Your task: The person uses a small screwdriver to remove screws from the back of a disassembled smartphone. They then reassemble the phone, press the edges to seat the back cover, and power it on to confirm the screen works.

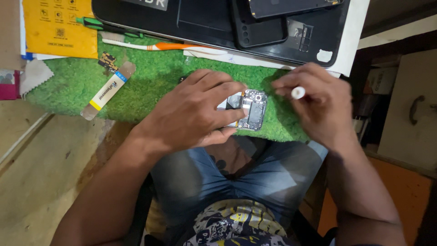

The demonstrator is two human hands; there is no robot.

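Opened phone [249, 109], circuitry exposed, pinned on green mat [154, 73] by left hand [193, 114]; right hand [314, 102] grip grasping white-tipped tool [298, 92]; reassembly outstanding.

We see an opened phone [249, 109] lying flat on the green mat [154, 75], its back cover off and its dark circuit board, metal shields and small round camera lens exposed. We note that its left part is hidden under the left hand [193, 114], whose fingers press on it. We see a thin white-tipped tool [297, 93] pinched upright in the right hand [314, 102], just beside the phone.
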